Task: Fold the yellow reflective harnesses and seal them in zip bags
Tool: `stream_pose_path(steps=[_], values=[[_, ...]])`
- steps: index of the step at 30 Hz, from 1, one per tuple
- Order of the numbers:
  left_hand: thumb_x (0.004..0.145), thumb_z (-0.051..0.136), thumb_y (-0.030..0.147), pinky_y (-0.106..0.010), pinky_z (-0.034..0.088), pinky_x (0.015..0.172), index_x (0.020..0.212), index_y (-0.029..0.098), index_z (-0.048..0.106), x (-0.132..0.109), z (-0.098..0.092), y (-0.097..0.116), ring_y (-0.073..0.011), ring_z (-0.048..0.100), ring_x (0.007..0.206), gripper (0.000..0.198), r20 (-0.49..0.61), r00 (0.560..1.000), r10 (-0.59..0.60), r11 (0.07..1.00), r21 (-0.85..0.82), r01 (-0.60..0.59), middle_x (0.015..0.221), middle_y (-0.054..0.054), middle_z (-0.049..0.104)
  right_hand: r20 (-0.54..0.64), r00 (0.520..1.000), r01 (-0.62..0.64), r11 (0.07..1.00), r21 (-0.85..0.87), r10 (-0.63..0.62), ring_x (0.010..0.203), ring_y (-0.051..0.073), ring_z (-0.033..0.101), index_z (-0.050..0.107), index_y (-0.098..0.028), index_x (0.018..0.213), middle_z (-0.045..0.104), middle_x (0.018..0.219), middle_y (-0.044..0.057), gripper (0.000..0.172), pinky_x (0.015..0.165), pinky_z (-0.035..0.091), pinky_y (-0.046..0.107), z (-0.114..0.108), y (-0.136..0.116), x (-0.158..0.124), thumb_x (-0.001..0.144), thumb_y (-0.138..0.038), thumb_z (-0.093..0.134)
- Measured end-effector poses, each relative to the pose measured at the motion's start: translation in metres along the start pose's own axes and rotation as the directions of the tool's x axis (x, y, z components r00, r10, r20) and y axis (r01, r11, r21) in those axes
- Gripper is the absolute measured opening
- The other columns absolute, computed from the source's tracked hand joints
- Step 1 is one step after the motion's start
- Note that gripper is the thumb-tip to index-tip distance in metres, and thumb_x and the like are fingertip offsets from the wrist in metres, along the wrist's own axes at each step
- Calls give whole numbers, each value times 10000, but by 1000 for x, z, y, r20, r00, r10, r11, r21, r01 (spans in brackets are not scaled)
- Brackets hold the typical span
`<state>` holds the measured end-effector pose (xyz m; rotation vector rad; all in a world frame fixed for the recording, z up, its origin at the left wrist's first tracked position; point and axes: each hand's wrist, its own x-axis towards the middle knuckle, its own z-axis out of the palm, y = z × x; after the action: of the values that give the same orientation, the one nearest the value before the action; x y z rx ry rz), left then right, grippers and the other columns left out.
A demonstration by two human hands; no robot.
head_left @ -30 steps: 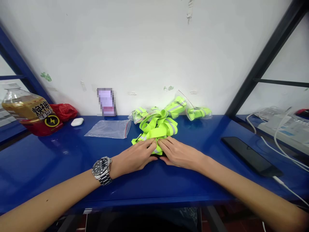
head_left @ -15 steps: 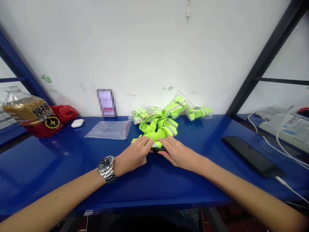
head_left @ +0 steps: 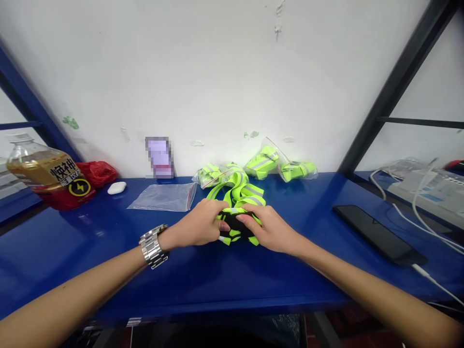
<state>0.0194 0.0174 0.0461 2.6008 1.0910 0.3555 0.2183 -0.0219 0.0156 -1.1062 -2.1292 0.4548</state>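
Observation:
A neon-yellow reflective strap bundle (head_left: 246,193) with grey stripes lies mid-table, its loops spread toward the wall. My left hand (head_left: 205,222), with a steel watch on the wrist, is closed on the left side of the bundle's near part. Closed on its right side is my right hand (head_left: 273,229). Between my thumbs shows a black section (head_left: 237,224) of the bundle, with short yellow ends hanging below it. My fingertips behind it are hidden. Left of the bundle lies a clear zip bag (head_left: 161,197), flat on the blue table (head_left: 232,280).
Bagged reflective straps (head_left: 263,163) rest against the wall. At left stand a large drink bottle (head_left: 50,174), a red plastic bag (head_left: 97,173), a white earbud case (head_left: 116,188) and an upright phone (head_left: 160,158). A black phone (head_left: 379,234) with a white cable lies at right.
Both hands have lifted and turned the near part of the strap bundle, so its black section now faces me. My left wrist has rotated, showing the watch band.

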Motion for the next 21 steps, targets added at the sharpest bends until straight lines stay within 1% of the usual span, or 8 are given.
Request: stream_pose_path(steps=[2, 5, 8, 11, 14, 17, 19, 21], values=[[754, 572, 182, -249, 277, 500, 664, 186, 456, 6, -4, -3, -125, 457, 558, 146, 41, 998, -41, 998, -51, 43, 606, 24, 532, -5, 1000, -29, 999, 25, 29, 621, 119, 472, 584, -165, 850, 570, 718, -1, 257, 575, 328, 247, 1, 4, 6, 976, -319, 421], [762, 567, 235, -243, 276, 482, 702, 181, 506, 15, -5, -9, -117, 442, 533, 102, 99, 990, -96, 988, -110, 107, 597, 37, 514, -5, 998, -57, 998, 33, 57, 670, 134, 493, 554, -165, 808, 566, 736, 11, 277, 610, 344, 254, 7, 13, 13, 979, -321, 402], [766, 574, 239, -239, 311, 494, 765, 174, 571, 20, 0, -15, -124, 473, 558, 65, 100, 988, -114, 986, -113, 125, 640, 29, 547, -13, 998, -61, 998, -18, 60, 671, 144, 495, 528, -172, 786, 562, 723, 14, 275, 612, 347, 261, 13, 21, 16, 980, -308, 388], [770, 598, 223, -253, 366, 531, 804, 177, 618, 20, 10, -21, -154, 524, 624, 61, 37, 996, -77, 996, -49, 79, 692, 4, 584, -18, 999, -49, 995, -90, 48, 615, 138, 478, 518, -180, 769, 562, 693, 6, 270, 579, 341, 259, 15, 23, 15, 980, -289, 391], [769, 633, 202, -303, 459, 658, 831, 174, 663, 17, 20, -27, -196, 574, 774, 75, -89, 996, 3, 1000, 25, -1, 846, -45, 590, -20, 999, -28, 984, -178, 24, 592, 139, 491, 532, -178, 752, 572, 677, 11, 283, 583, 368, 265, 17, 23, 14, 984, -262, 391], [784, 632, 172, -348, 493, 775, 902, 174, 689, 12, 27, -30, -207, 556, 861, 131, -158, 984, 82, 996, 60, -73, 894, -57, 532, -64, 997, 30, 956, -292, -51, 754, 189, 556, 573, -165, 768, 592, 766, 64, 282, 687, 445, 298, 23, 26, 14, 979, -230, 399], [807, 597, 146, -345, 500, 775, 978, 180, 683, 9, 30, -30, -197, 537, 845, 195, -173, 977, 126, 991, 72, -116, 853, -45, 497, -103, 989, 62, 929, -364, -106, 871, 223, 552, 598, -143, 817, 577, 859, 108, 255, 764, 474, 331, 29, 30, 13, 971, -216, 409], [822, 556, 111, -339, 499, 778, 1105, 184, 641, 6, 32, -30, -193, 522, 853, 304, -207, 960, 186, 981, 102, -168, 874, -48, 488, -129, 984, 58, 899, -433, -125, 874, 231, 539, 601, -123, 910, 548, 893, 122, 219, 760, 490, 345, 34, 33, 12, 969, -219, 413]])
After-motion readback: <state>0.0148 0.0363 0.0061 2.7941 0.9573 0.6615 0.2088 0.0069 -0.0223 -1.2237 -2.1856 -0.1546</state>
